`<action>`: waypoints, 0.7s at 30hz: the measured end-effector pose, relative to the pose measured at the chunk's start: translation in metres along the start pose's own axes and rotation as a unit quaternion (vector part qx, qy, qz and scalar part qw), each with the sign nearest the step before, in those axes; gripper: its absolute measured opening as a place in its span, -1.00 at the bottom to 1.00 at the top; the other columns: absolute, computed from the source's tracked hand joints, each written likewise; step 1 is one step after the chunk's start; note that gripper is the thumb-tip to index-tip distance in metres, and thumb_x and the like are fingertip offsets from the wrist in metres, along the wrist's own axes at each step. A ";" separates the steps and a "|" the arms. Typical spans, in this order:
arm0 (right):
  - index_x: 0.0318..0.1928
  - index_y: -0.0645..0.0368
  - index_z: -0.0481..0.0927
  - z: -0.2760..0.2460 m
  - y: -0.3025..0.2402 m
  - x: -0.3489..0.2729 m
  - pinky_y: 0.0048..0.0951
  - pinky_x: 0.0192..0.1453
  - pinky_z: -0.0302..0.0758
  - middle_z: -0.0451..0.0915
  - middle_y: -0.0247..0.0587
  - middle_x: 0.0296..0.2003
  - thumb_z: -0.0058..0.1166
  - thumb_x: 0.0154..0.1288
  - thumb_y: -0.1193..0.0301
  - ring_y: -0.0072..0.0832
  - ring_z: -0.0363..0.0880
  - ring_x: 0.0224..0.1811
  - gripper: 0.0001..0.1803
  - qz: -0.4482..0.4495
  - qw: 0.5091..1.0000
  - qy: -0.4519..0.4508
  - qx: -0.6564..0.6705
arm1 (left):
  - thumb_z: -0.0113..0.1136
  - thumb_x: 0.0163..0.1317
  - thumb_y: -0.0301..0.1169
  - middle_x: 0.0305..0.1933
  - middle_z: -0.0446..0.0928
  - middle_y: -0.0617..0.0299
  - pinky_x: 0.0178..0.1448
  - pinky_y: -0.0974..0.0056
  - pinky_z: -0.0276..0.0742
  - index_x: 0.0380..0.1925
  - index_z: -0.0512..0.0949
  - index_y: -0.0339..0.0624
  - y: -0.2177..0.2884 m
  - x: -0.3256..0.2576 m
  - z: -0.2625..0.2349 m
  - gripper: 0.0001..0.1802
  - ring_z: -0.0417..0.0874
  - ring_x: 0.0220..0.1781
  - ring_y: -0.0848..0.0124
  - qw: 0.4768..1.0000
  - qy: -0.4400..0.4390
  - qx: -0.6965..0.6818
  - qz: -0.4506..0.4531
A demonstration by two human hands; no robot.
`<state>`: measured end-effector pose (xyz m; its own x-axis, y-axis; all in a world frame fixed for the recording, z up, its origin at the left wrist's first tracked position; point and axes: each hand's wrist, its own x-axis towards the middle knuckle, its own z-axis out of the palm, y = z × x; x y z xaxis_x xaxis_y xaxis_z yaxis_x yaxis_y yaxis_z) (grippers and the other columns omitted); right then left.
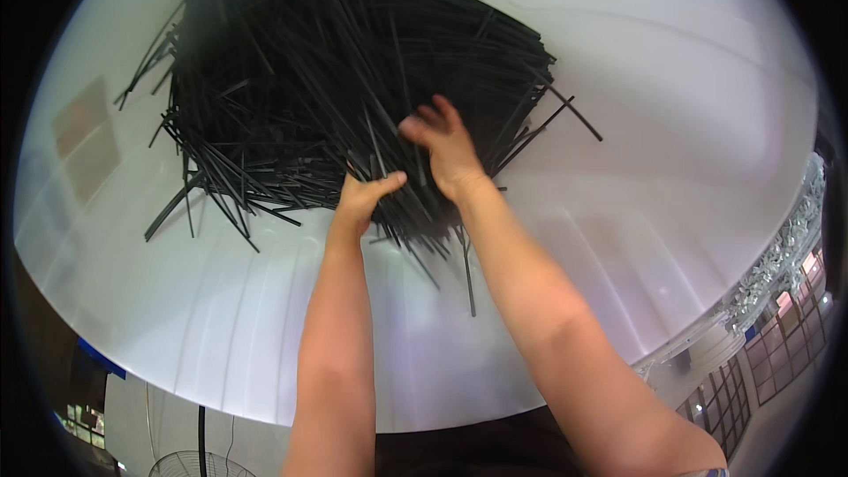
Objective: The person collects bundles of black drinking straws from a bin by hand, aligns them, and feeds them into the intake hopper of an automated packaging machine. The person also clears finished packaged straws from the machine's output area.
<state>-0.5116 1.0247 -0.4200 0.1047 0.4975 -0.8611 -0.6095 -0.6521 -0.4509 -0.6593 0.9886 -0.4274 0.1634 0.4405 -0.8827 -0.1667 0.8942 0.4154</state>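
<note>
A large heap of thin black sticks (265,79), straight and narrow like tubes or strips, covers the upper middle of a white table (221,318). At the heap's near edge my left hand (360,199) grips a loose bundle of the sticks (415,212) from its left side. Its thumb lies across the top, while the other fingers are hidden beneath the sticks. My right hand (449,148) is at the bundle's right side, fingers apart and somewhat blurred, with nothing visible held in it. The bundle's near ends fan out unevenly between my forearms.
Stray sticks (583,117) poke out on the heap's right, and more (168,212) at its lower left. Beyond the table's right edge is a pile of shiny silvery pieces (777,252). A wire fan guard (199,464) shows at the lower left, below the table edge.
</note>
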 end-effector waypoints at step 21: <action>0.22 0.41 -0.03 -0.077 0.019 -0.106 -0.27 0.33 0.00 0.08 0.08 0.22 0.06 0.17 0.18 -0.19 0.07 0.28 -0.19 -0.202 0.851 0.305 -0.378 | 0.48 -0.30 -0.28 -0.02 0.41 0.12 0.13 0.30 0.32 0.05 0.27 -0.29 -0.011 0.013 -0.007 -0.14 0.42 0.04 0.30 0.995 0.089 0.050 -0.024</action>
<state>-0.4738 0.9156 -0.3554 0.7143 0.5289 -0.4583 0.2278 -0.7949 -0.5624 -0.6621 0.9833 -0.4448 -0.0066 0.3845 -0.9231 -0.0631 0.9211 0.3841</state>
